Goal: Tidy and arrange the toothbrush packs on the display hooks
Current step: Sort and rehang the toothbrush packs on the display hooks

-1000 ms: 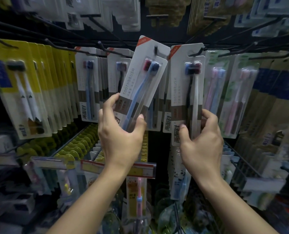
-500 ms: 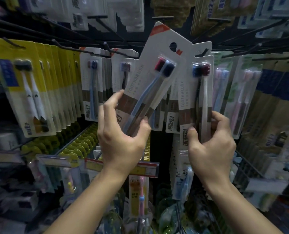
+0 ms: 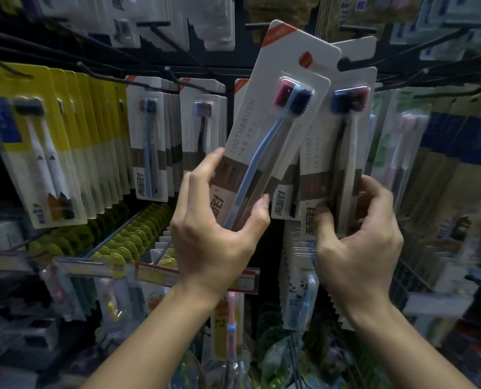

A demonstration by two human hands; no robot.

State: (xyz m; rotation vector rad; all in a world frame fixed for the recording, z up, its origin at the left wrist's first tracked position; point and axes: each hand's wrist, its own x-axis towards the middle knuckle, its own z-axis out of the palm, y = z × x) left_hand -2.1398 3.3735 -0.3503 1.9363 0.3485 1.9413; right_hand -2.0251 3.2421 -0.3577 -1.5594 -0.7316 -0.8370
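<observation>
Tilted pack (image 3: 275,113) higher, its base hidden behind left hand (image 3: 214,240).

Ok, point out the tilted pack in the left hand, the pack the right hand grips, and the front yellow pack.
Tilted toothbrush pack (image 3: 264,141): head view, card beside the blister.
Right-hand pack (image 3: 343,153): head view, blister middle.
Yellow pack (image 3: 34,153): head view, clear blister front.

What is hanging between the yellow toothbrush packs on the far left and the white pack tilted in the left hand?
In the head view, two hooks of white toothbrush packs hang between the yellow packs and the tilted white pack.
</observation>
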